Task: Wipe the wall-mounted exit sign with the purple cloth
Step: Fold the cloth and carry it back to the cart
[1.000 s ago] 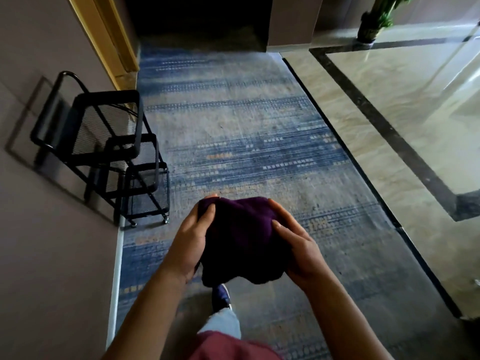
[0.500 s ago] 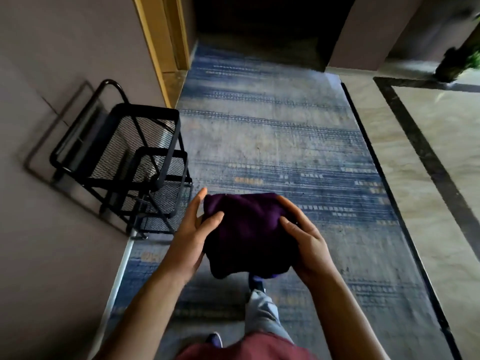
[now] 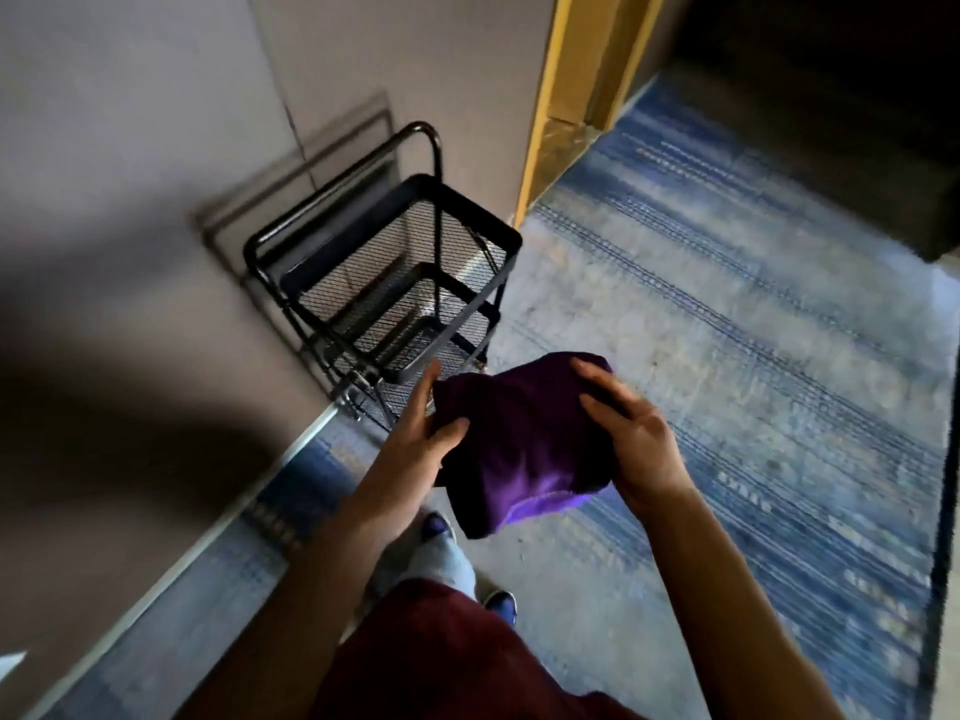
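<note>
Gripping the purple cloth, left hand and right hand hide its sides — frame blurred.

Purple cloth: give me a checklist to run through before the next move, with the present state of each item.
1. Purple cloth in hand: ok, held in front of the body.
2. Left hand grip: ok, thumb over the cloth's left edge.
3. Right hand grip: ok, fingers lie on top of the cloth, thumb curled against it.
4. Cloth folded to a pad: ok, bunched, one lower corner hangs loose.
5. Exit sign located: cannot tell, none shows in this view.
6. Path by the wall: not ok, a black wire cart stands against it, just ahead of the hands.
</note>
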Demonstrator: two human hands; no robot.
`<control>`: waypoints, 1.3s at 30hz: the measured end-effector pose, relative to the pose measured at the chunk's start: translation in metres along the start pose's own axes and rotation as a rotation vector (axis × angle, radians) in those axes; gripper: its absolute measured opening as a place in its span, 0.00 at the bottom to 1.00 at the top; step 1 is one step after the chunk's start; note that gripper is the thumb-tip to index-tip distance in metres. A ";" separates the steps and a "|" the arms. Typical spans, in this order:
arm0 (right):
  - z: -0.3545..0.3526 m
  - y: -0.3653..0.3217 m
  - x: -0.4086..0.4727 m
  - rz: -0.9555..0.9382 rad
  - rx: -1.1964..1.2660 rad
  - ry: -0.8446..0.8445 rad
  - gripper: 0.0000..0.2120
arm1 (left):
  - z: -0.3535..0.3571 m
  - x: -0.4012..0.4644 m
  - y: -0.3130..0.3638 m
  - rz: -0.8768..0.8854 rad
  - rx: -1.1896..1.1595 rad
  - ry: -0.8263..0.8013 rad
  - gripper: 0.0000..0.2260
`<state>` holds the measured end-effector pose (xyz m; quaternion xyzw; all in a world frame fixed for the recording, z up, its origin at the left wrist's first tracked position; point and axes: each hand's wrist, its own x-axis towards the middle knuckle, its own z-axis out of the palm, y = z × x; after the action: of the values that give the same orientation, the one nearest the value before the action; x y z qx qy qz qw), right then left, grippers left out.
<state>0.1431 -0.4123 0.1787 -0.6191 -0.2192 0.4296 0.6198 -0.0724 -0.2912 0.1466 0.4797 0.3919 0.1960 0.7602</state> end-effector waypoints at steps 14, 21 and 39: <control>0.076 -0.041 0.213 -0.062 -0.432 -0.139 0.23 | -0.060 0.141 0.063 0.071 -0.101 0.324 0.26; 0.118 -0.041 0.312 -0.096 -0.693 -0.227 0.25 | -0.081 0.196 0.091 0.155 0.130 0.466 0.29; 0.151 0.058 0.474 0.006 -1.068 -0.621 0.40 | -0.114 0.306 0.038 -0.232 0.106 0.709 0.31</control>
<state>0.2605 0.0480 0.0205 -0.6907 -0.5724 0.4223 0.1303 0.0302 -0.0021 0.0285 0.3730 0.6920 0.2419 0.5688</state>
